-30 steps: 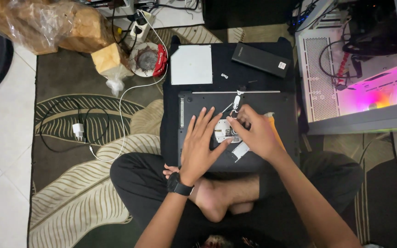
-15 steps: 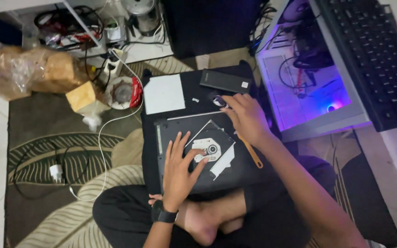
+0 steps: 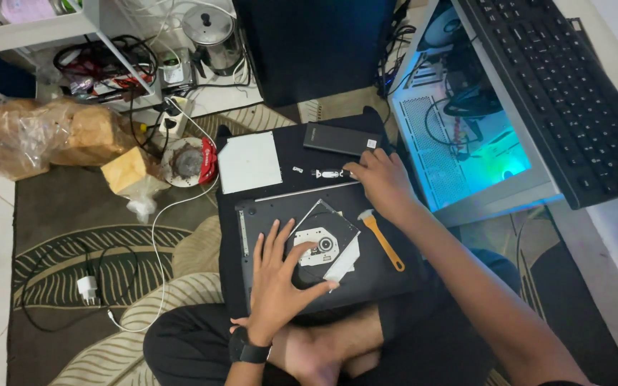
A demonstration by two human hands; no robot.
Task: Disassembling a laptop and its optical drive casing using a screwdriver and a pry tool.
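An upturned dark laptop (image 3: 266,214) lies on a black cloth (image 3: 291,154) in front of my crossed legs. On it rests an optical drive (image 3: 321,244) with its disc hub showing. My left hand (image 3: 280,282) lies flat on the laptop, fingers spread, thumb touching the drive's near corner. My right hand (image 3: 380,182) reaches to the far edge, its fingertips at a small silver-tipped tool (image 3: 327,173) on the cloth. Whether it grips the tool is unclear. An orange-handled pry tool (image 3: 384,243) lies on the laptop below my right hand.
A black slab-shaped device (image 3: 341,139) and a white square sheet (image 3: 249,162) lie at the cloth's far side. An open lit computer case (image 3: 466,136) and a black keyboard (image 3: 559,93) stand at right. Cables, a charger (image 3: 87,287) and bagged clutter (image 3: 30,139) sit left.
My right hand left the optical drive and moved to the laptop's far edge near the small tool. My left hand stayed on the laptop. My head view shifted up and right.
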